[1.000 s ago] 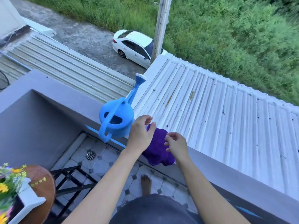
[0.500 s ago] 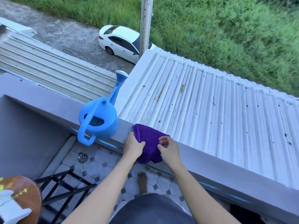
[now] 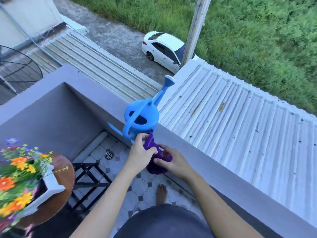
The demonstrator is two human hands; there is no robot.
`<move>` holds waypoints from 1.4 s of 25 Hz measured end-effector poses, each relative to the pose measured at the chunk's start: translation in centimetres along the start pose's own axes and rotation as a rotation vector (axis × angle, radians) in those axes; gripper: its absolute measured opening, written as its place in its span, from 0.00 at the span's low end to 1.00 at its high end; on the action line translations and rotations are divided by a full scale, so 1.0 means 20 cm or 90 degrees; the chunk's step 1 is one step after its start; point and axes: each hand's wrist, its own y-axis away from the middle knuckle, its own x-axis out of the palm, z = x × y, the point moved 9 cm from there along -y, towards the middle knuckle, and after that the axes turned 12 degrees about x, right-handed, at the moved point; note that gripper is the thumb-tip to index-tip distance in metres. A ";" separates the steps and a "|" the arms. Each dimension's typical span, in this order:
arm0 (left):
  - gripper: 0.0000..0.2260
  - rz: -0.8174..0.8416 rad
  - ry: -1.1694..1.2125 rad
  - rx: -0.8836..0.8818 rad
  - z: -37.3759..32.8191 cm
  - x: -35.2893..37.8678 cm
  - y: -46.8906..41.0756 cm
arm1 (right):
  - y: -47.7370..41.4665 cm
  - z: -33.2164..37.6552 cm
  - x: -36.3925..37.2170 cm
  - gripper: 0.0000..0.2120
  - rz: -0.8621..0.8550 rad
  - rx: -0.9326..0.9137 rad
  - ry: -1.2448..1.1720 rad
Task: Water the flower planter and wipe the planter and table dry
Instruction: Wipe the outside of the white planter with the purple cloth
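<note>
Both hands are closed on the purple cloth [image 3: 158,158], bunched at the inner edge of the balcony wall [image 3: 197,152] just beside the blue watering can [image 3: 141,120] — the left hand [image 3: 139,156] has its grip pinched on the upper fold, the right hand [image 3: 173,162] holds the lower wad. The cloth looks soft and light, best taken as a gathered handful. The can, probably light plastic but sloshy if filled, wants lifting by its arched handle — the flower planter [image 3: 49,184] waits on the round table [image 3: 63,170], lower left.
</note>
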 end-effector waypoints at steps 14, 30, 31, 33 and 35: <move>0.09 -0.555 0.346 -0.373 0.88 -1.11 0.89 | 0.04 0.60 1.03 0.20 0.011 -0.061 -0.014; 0.17 -0.768 0.533 -0.466 1.16 -1.20 0.70 | -0.33 0.71 1.33 0.27 0.116 -0.055 0.065; 0.17 -0.784 0.514 -0.492 1.18 -1.20 0.72 | -0.34 0.72 1.34 0.27 0.129 -0.058 0.069; 0.17 -0.821 0.470 -0.521 1.19 -1.22 0.75 | -0.36 0.73 1.37 0.26 0.154 -0.062 0.066; 0.17 -0.846 0.451 -0.547 1.20 -1.21 0.76 | -0.39 0.74 1.39 0.25 0.173 -0.064 0.063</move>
